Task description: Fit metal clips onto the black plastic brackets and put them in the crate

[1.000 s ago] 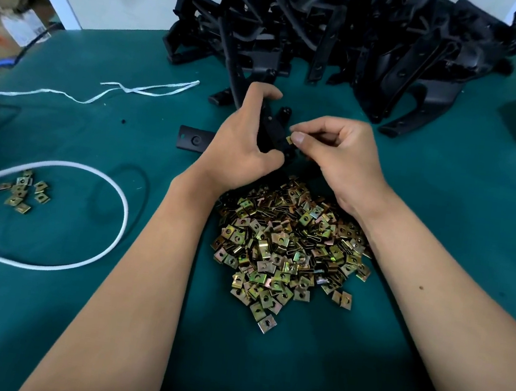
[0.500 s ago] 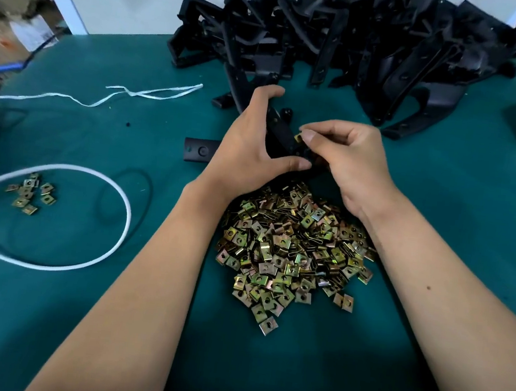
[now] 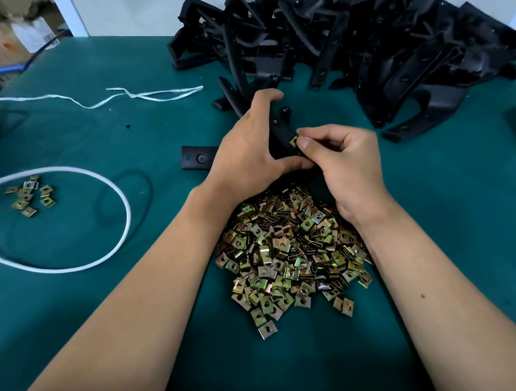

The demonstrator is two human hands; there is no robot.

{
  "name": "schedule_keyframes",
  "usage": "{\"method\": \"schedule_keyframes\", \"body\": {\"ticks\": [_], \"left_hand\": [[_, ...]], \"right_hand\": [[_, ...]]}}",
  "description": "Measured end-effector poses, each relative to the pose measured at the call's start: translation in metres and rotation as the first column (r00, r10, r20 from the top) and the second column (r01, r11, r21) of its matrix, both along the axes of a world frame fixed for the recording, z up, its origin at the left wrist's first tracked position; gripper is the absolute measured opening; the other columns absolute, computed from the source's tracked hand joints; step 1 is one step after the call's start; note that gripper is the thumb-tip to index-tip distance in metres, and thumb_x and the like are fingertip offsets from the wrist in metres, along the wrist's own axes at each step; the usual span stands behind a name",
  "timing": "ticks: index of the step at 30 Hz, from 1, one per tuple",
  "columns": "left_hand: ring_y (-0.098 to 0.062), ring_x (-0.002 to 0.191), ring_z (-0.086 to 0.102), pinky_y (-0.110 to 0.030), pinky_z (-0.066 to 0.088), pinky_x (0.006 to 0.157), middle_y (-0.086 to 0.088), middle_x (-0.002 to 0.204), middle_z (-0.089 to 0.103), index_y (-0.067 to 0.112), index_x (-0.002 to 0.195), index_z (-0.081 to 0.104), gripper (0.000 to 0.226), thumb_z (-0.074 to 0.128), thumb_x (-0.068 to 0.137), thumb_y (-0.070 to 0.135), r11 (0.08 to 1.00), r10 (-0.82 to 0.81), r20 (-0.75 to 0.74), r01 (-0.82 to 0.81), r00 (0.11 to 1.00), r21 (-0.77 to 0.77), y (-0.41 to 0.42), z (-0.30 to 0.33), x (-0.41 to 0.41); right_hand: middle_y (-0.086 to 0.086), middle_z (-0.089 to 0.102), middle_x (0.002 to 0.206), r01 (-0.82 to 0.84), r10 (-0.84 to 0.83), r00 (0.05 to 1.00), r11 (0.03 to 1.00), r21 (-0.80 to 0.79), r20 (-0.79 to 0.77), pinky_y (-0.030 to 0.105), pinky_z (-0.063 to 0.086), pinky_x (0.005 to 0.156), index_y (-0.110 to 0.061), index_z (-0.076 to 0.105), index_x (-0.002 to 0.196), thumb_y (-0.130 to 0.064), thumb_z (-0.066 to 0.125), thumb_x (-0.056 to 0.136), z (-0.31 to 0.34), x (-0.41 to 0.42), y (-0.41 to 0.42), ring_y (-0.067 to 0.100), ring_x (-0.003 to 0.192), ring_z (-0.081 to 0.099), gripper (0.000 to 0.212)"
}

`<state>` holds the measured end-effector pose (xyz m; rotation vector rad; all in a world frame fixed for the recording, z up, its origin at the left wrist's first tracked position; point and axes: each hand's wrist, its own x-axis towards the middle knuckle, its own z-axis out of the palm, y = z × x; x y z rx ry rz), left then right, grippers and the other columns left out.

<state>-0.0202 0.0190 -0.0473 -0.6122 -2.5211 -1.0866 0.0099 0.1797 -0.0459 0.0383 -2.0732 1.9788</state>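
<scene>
Head view: my left hand [image 3: 249,148] grips the stiff black bracket [image 3: 282,133] above the clip pile [image 3: 291,258]; my right hand [image 3: 342,163] pinches a small, likely slippery clip [image 3: 294,141] by its edges.

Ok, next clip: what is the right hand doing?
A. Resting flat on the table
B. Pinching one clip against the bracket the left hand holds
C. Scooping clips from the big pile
B: the right hand pinches a metal clip against the black bracket gripped by the left hand.
</scene>
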Motion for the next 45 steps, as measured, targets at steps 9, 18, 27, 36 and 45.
{"method": "schedule_keyframes", "body": {"ticks": [9,18,27,36,45], "left_hand": [[-0.017,0.123,0.053,-0.029,0.040,0.096,0.003,0.137,0.055,0.020,0.143,0.037,0.096,0.084,0.069,0.060,0.996,0.080,0.050,-0.082,0.996,0.038,0.002,-0.002,-0.001],[-0.019,0.116,0.057,-0.031,0.044,0.087,0.002,0.133,0.056,0.015,0.141,0.038,0.092,0.086,0.072,0.053,0.996,0.084,0.011,-0.084,0.996,0.001,0.006,-0.002,0.000],[-0.017,0.133,0.049,-0.031,0.041,0.110,-0.001,0.147,0.051,0.015,0.155,0.029,0.114,0.089,0.067,0.056,0.993,0.088,0.093,-0.095,0.992,0.072,-0.001,0.003,-0.005],[-0.007,0.099,0.057,-0.002,0.036,0.082,0.016,0.111,0.059,0.013,0.137,0.033,0.101,0.094,0.064,0.046,0.953,0.209,0.076,-0.221,0.975,0.208,-0.018,-0.002,-0.010],[-0.015,0.123,0.053,-0.033,0.047,0.104,0.000,0.133,0.054,0.012,0.137,0.053,0.094,0.090,0.064,0.058,0.972,0.199,0.073,-0.206,0.977,0.113,-0.022,0.002,-0.008]], "right_hand": [[-0.009,0.080,0.095,0.033,-0.033,0.999,0.999,0.016,0.021,0.015,0.055,0.076,-0.018,0.082,0.104,-0.006,0.066,0.093,-0.001,0.001,-0.005,0.004,0.093,0.073,0.023],[-0.005,0.077,0.087,-0.023,0.042,0.997,0.969,0.246,-0.072,0.018,0.051,0.074,-0.014,0.081,0.099,-0.012,0.065,0.096,0.003,0.002,0.002,0.003,0.080,0.068,0.016],[-0.011,0.077,0.099,-0.130,0.121,0.991,0.935,0.329,0.050,0.022,0.056,0.072,-0.018,0.079,0.110,-0.016,0.056,0.104,0.008,-0.001,0.013,0.006,0.078,0.072,0.024],[-0.010,0.061,0.094,-0.382,0.342,0.913,0.522,0.763,0.223,0.022,0.042,0.074,-0.033,0.077,0.090,-0.036,0.083,0.084,0.017,0.001,0.018,0.004,0.085,0.056,0.009],[-0.004,0.075,0.084,-0.350,0.307,0.934,0.697,0.626,0.181,0.023,0.051,0.072,-0.024,0.070,0.090,-0.026,0.071,0.096,0.014,0.001,0.013,0.007,0.077,0.067,0.007]]}}
